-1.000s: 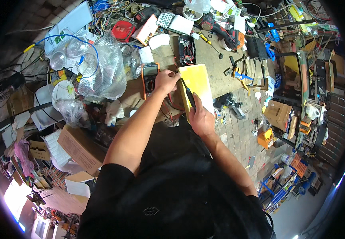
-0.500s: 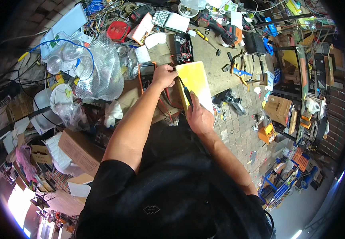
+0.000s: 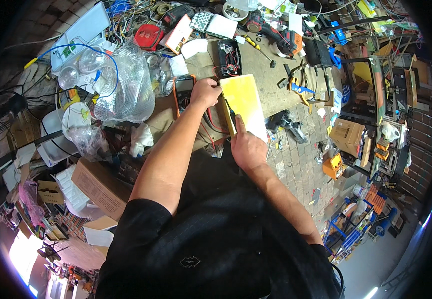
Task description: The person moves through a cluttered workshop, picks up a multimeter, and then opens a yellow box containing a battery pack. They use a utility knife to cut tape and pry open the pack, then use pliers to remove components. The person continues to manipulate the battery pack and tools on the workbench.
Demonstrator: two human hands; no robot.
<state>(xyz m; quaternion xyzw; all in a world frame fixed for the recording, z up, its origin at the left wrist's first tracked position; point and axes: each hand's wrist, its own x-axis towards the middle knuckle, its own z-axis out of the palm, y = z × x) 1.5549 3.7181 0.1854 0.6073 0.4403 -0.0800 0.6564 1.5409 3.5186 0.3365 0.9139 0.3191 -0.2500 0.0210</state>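
A yellow, box-shaped block (image 3: pixel 246 97) with a pale, glare-lit lower end lies on the bench in front of me. My left hand (image 3: pixel 207 93) is closed at its upper left corner, the fingertips pinched together; whatever they grip is hidden. My right hand (image 3: pixel 248 147) is wrapped round a slim, dark-handled tool (image 3: pixel 232 113), with the index finger stretched along it. The tool points away from me along the block's left edge; its exact kind I cannot make out. Left of the block sits an orange-edged multimeter (image 3: pixel 182 92), with red and black leads running toward me.
Beyond the block stands an open black case (image 3: pixel 230 59) with wires inside. A screwdriver (image 3: pixel 254 45), a cordless drill (image 3: pixel 270 32) and blue-and-yellow pliers (image 3: pixel 301 90) lie farther right. Bubble wrap (image 3: pixel 126 89) is heaped on the left. A cardboard box (image 3: pixel 101 187) stands near my left arm.
My right hand has shifted slightly, and its index finger now reaches forward along the tool, covering more of the handle. My left hand stays at the block's corner.
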